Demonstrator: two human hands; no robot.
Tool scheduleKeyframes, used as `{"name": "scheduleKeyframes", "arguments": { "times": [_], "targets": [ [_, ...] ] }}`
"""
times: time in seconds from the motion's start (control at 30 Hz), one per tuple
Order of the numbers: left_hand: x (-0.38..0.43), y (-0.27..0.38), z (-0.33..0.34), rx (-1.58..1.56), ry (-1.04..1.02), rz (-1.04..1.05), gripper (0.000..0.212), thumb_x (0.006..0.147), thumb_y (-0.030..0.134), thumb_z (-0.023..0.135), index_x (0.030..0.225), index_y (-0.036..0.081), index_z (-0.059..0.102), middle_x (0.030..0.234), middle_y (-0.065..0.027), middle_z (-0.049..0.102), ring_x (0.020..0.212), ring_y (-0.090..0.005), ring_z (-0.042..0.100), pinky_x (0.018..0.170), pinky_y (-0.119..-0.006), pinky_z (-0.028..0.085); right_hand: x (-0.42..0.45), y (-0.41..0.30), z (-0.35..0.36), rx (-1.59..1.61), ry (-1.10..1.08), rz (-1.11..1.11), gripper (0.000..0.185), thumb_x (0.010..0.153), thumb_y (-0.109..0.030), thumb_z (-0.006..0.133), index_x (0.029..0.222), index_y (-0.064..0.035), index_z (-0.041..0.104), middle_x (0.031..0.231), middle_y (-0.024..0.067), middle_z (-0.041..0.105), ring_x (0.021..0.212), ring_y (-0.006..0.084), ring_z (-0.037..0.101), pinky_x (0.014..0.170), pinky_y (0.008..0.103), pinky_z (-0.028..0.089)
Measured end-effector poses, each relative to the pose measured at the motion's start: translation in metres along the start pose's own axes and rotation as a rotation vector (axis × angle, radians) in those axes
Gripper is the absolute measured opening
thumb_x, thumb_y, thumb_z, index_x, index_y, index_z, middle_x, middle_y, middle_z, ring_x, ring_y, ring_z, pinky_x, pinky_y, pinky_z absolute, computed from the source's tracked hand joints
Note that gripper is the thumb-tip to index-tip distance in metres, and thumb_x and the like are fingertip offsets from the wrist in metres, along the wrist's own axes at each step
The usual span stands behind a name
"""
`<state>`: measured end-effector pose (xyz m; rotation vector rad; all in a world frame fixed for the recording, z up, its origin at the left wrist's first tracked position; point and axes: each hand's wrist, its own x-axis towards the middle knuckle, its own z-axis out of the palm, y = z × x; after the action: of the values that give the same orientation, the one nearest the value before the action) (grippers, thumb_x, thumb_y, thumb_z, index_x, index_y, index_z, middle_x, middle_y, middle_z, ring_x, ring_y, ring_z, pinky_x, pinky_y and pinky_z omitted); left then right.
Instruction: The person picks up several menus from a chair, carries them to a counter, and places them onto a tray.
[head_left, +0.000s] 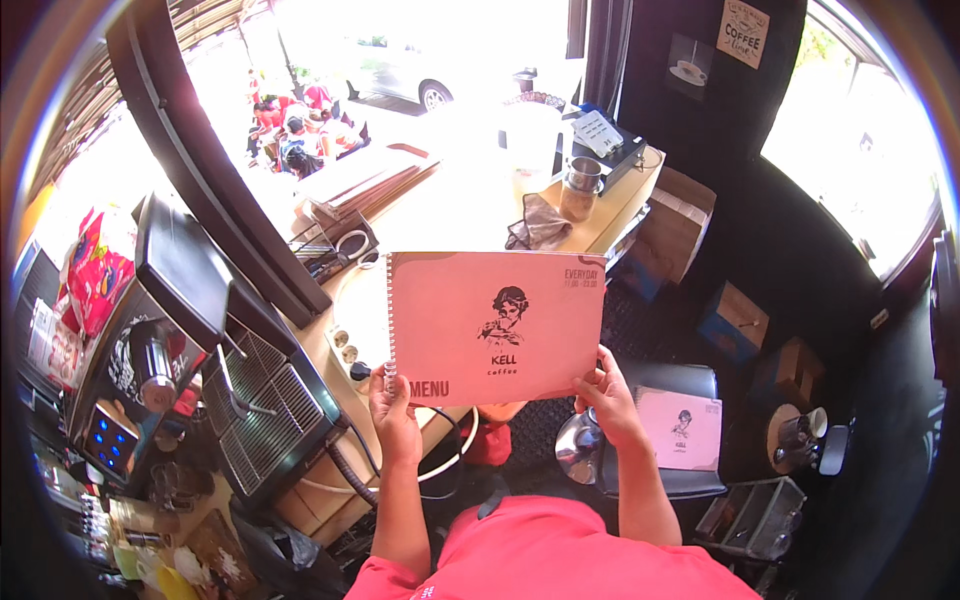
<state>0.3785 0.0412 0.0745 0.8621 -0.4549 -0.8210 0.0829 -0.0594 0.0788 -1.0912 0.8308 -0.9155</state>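
A spiral-bound menu (450, 315) with a pink cover, a dark line drawing and printed writing is held up flat before me. My left hand (395, 412) grips its lower left corner, by the wire binding, thumb on the cover. At the lower right edge, my right hand (609, 394) pinches it between thumb and fingers. A second pink menu (697, 427) of the same look lies on a black chair seat (652, 480), beyond my right forearm.
An espresso machine (262, 405) stands at left beside a power strip (345, 349). On the wooden counter (457, 202) are stacked boards (375, 180), a cloth (540, 223) and a glass jar (581, 191). Cardboard boxes (671, 225) and a wire rack (757, 517) stand at right. People (304, 131) sit outside.
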Motion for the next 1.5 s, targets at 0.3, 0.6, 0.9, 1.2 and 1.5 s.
{"name": "scheduleKeyframes", "arguments": {
  "times": [0.3, 0.6, 0.9, 1.2, 1.5],
  "targets": [
    [0.000, 0.008, -0.015, -0.112, -0.029, 0.030, 0.026, 0.103, 0.007, 0.055, 0.128, 0.008, 0.048, 0.124, -0.0041, 0.062, 0.111, -0.0140, 0.065, 0.094, -0.033, 0.055, 0.035, -0.001, 0.028, -0.091, 0.032, -0.055, 0.071, 0.092, -0.010, 0.073, 0.150, -0.0047, 0.033, 0.098, 0.0017, 0.064, 0.073, 0.0058, 0.054, 0.059, 0.0228, 0.043],
    [0.008, 0.020, -0.019, -0.033, 0.017, 0.179, 0.027, 0.105, 0.016, 0.056, 0.127, 0.006, 0.043, 0.124, -0.0072, 0.058, 0.114, -0.0152, 0.060, 0.101, -0.035, 0.049, 0.102, 0.000, 0.072, -0.105, 0.022, -0.082, 0.075, 0.088, -0.016, 0.078, 0.150, -0.0037, 0.037, 0.118, 0.0029, 0.062, 0.089, 0.0071, 0.056, 0.067, 0.0233, 0.045],
    [0.050, 0.016, 0.001, -0.020, 0.152, 0.226, 0.032, 0.104, 0.018, 0.059, 0.130, 0.011, 0.043, 0.120, -0.0033, 0.057, 0.110, -0.0137, 0.060, 0.095, -0.034, 0.050, 0.195, -0.022, 0.089, -0.147, -0.105, -0.121, 0.066, 0.091, -0.012, 0.073, 0.148, -0.0040, 0.040, 0.093, -0.0012, 0.064, 0.072, 0.0041, 0.054, 0.061, 0.0207, 0.044],
    [0.093, 0.020, 0.008, 0.140, 0.221, 0.280, 0.035, 0.105, 0.018, 0.057, 0.134, 0.010, 0.039, 0.133, -0.0073, 0.052, 0.124, -0.0178, 0.054, 0.109, -0.041, 0.043, 0.268, -0.053, 0.101, -0.017, -0.271, -0.058, 0.052, 0.095, -0.010, 0.069, 0.141, 0.0004, 0.047, 0.083, -0.0003, 0.062, 0.059, 0.0038, 0.050, 0.054, 0.0217, 0.044],
    [0.148, 0.033, 0.024, 0.210, 0.288, 0.398, 0.038, 0.105, 0.024, 0.057, 0.137, 0.008, 0.043, 0.131, -0.0076, 0.056, 0.121, -0.0172, 0.057, 0.105, -0.038, 0.044, 0.325, -0.082, 0.110, 0.014, -0.435, -0.068, 0.045, 0.098, -0.010, 0.065, 0.137, 0.0032, 0.048, 0.084, 0.0026, 0.062, 0.057, 0.0055, 0.052, 0.054, 0.0229, 0.046]
  ]
}}
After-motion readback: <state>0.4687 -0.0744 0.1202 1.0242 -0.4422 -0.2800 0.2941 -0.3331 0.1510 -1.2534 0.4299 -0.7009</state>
